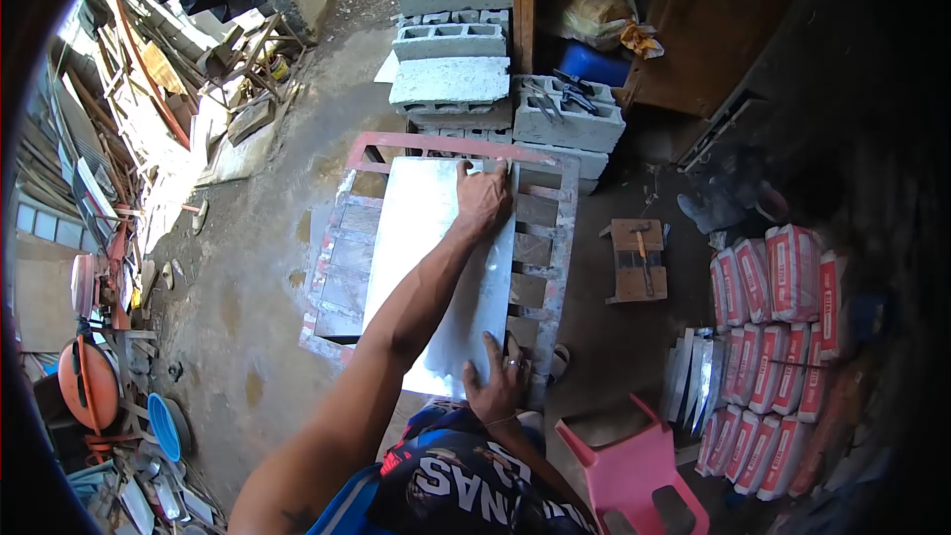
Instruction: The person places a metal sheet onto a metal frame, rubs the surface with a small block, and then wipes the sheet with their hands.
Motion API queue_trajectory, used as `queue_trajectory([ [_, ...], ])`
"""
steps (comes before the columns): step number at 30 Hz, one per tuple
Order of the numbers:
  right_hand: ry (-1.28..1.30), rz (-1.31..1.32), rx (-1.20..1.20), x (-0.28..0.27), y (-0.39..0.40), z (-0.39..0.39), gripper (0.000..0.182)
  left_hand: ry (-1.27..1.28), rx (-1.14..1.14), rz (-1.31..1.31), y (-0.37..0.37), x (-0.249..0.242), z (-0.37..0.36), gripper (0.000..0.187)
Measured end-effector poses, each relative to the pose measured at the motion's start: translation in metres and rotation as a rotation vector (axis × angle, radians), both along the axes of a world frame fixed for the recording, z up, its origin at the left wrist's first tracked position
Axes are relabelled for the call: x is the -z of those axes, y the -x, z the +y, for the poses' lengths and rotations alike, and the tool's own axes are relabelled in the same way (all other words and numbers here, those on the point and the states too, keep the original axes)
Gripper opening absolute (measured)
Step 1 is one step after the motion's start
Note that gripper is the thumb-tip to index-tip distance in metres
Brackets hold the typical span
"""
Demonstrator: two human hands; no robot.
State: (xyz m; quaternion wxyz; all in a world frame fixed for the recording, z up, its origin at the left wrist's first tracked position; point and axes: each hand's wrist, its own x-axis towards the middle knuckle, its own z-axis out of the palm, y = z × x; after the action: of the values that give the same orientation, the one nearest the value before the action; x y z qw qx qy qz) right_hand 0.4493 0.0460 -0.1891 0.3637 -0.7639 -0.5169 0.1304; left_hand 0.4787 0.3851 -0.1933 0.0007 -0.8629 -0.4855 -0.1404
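Note:
A bright, smooth metal sheet (421, 228) lies lengthwise on a worn slatted metal frame (565, 228) with reddish paint. Near the sheet's far right corner, my left hand (483, 198) rests on its surface with fingers apart. My right hand (497, 384), with a ring on one finger, is at the near right edge of the sheet. Its fingers are spread, some on the sheet and some by the edge. Neither hand visibly wraps around anything.
Concrete blocks (451, 84) stand behind the frame, with pliers-like tools (570, 94) on the right stack. To the right are a hammer (644, 258) on a small wooden stool (634, 287), a pink chair (634, 471) and piled red-and-white bags (768, 367). Scrap wood (248, 119) lies left.

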Motion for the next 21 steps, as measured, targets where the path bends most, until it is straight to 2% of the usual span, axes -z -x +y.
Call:
queue_trajectory([
  [2,0.005,0.031,-0.006,0.000,0.000,-0.001,0.062,0.006,0.042,-0.038,0.011,-0.013,0.007,0.041],
  [5,0.006,0.093,-0.009,0.008,0.003,-0.001,0.061,0.105,-0.177,-0.029,0.016,-0.017,0.016,0.045],
  [9,-0.052,0.053,-0.015,0.007,0.001,0.002,0.061,0.054,0.188,0.098,0.031,-0.011,-0.015,0.048],
  [11,-0.020,0.053,0.017,0.003,0.002,0.000,0.060,0.108,0.015,0.143,0.056,-0.021,0.012,0.048],
  [12,-0.035,0.018,0.016,0.003,0.002,0.001,0.060,0.109,-0.141,0.140,0.069,-0.020,0.030,0.045],
  [13,-0.034,0.014,0.016,0.002,0.001,0.000,0.060,-0.002,-0.235,0.029,0.085,-0.007,0.042,0.040],
  [15,-0.055,0.004,-0.001,0.001,0.001,0.000,0.059,0.023,-0.322,0.019,0.093,-0.012,0.044,0.037],
  [17,-0.071,0.033,0.004,0.000,0.003,0.000,0.059,0.026,-0.234,-0.019,0.085,0.009,0.031,0.039],
  [19,-0.083,0.051,0.001,0.004,0.000,0.004,0.059,0.013,-0.012,0.109,0.095,0.014,0.019,0.038],
  [20,-0.038,0.074,0.009,0.007,0.001,0.003,0.060,-0.044,0.002,0.136,0.108,0.010,0.033,0.036],
  [21,0.011,0.095,0.014,0.008,0.003,-0.001,0.060,-0.018,-0.093,0.143,0.119,0.000,0.043,0.037],
])
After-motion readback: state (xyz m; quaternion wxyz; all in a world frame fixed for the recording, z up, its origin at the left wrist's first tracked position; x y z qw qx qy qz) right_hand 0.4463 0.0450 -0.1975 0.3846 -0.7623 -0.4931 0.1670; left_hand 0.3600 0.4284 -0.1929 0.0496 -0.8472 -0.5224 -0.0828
